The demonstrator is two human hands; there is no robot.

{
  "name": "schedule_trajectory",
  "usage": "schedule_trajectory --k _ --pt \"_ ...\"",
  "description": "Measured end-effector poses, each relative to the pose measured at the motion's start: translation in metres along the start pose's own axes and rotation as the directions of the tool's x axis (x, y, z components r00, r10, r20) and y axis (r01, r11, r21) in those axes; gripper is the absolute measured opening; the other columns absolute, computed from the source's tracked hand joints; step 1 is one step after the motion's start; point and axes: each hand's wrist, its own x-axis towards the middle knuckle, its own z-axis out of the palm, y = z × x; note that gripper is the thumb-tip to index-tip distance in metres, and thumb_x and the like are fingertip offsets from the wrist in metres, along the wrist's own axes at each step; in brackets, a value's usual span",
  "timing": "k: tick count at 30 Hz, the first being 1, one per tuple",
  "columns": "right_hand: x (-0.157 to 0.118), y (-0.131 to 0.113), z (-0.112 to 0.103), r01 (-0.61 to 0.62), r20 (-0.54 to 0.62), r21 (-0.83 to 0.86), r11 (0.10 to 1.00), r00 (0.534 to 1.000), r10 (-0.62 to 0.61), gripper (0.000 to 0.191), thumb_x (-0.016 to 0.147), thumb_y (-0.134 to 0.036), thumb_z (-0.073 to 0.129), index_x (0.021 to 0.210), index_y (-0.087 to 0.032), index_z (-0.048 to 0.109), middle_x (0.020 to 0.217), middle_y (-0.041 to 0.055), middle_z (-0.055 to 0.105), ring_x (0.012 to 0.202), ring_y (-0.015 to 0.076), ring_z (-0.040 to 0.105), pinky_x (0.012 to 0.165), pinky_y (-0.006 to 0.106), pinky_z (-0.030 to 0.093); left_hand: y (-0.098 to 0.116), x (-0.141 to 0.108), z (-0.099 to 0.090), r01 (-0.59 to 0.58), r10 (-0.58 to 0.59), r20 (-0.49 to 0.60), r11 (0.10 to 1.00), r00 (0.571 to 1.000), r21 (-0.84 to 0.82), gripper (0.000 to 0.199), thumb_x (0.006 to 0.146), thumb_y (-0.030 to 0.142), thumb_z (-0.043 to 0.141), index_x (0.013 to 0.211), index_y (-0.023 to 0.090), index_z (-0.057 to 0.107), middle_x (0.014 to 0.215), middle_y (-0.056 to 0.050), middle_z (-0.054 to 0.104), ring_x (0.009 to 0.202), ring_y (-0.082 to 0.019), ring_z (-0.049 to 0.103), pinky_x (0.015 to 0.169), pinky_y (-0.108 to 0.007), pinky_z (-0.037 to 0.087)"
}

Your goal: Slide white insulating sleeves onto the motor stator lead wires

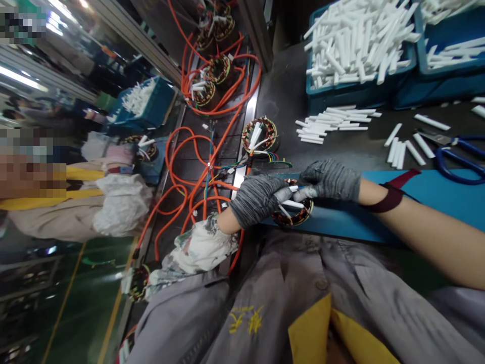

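Above a wire-wound motor stator (291,218), my two grey-gloved hands meet at the fingertips. My left hand (259,199) is closed, pinching a short white sleeve tube (293,188) over the stator's left side. From the right, my right hand (328,181) is closed with its fingertips on a thin blue wire (301,187) at the tube's end; the fingers partly hide this grip. Another white tube (293,204) lies across the stator's opening. The stator rests on a blue mat (348,215) close to my body.
A second stator (260,135) with white tubes stands just beyond my left hand. Blue bins (364,91) of white tubes are at the back right. Loose tubes (333,121) and blue-handled scissors (454,151) lie nearer. Orange cables (197,182) sprawl leftward, where a co-worker's sleeve (121,202) shows.
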Motion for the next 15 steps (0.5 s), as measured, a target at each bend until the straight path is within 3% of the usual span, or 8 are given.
schedule_trajectory --k 4,7,9,12,15 --pt "-0.011 0.013 -0.002 0.056 0.019 0.113 0.992 0.998 -0.058 0.050 0.089 -0.069 0.064 0.100 -0.022 0.081 0.086 0.0038 0.078 0.073 0.0207 0.069 0.065 0.029 0.046 -0.007 -0.004 0.003 -0.004 0.003 -0.002 0.999 1.000 -0.049 0.038 0.106 0.038 0.045 0.110 0.018 0.078 0.097 -0.007 0.077 0.090 -0.019 0.070 0.084 -0.032 0.053" --pt "-0.013 0.009 -0.001 0.107 -0.009 -0.033 0.994 0.994 -0.108 0.050 0.096 -0.063 0.057 0.095 -0.019 0.081 0.083 0.0074 0.077 0.076 0.0217 0.070 0.069 0.030 0.047 -0.007 -0.003 -0.001 -0.019 0.020 0.029 0.999 0.999 -0.051 0.039 0.106 0.042 0.047 0.112 0.019 0.077 0.100 -0.007 0.077 0.094 -0.020 0.070 0.086 -0.032 0.053" --pt "-0.011 -0.002 0.002 0.100 -0.013 -0.192 0.976 0.994 -0.104 0.049 0.098 -0.059 0.056 0.091 -0.018 0.081 0.079 0.0094 0.075 0.075 0.0229 0.069 0.070 0.031 0.047 0.000 0.000 -0.006 -0.013 0.011 0.088 1.000 0.996 0.019 0.038 0.105 0.043 0.049 0.111 0.019 0.078 0.099 -0.007 0.077 0.093 -0.020 0.070 0.086 -0.033 0.052" --pt "-0.010 -0.018 0.007 0.035 -0.036 -0.371 0.928 0.998 -0.052 0.043 0.096 -0.054 0.060 0.096 -0.017 0.082 0.078 0.0126 0.075 0.076 0.0273 0.069 0.073 0.036 0.048 0.020 0.009 -0.014 0.064 -0.110 0.186 0.970 0.976 0.233 0.039 0.104 0.046 0.052 0.106 0.018 0.079 0.095 -0.009 0.076 0.089 -0.024 0.070 0.083 -0.035 0.051" --pt "-0.015 -0.018 0.009 0.073 -0.073 -0.283 0.956 0.993 -0.097 0.038 0.096 -0.047 0.063 0.112 -0.018 0.080 0.095 0.0145 0.078 0.088 0.0302 0.072 0.080 0.040 0.053 0.041 0.021 -0.014 0.122 -0.233 0.264 0.918 0.936 0.377 0.037 0.103 0.045 0.054 0.113 0.019 0.078 0.092 -0.010 0.076 0.084 -0.026 0.071 0.077 -0.036 0.051"
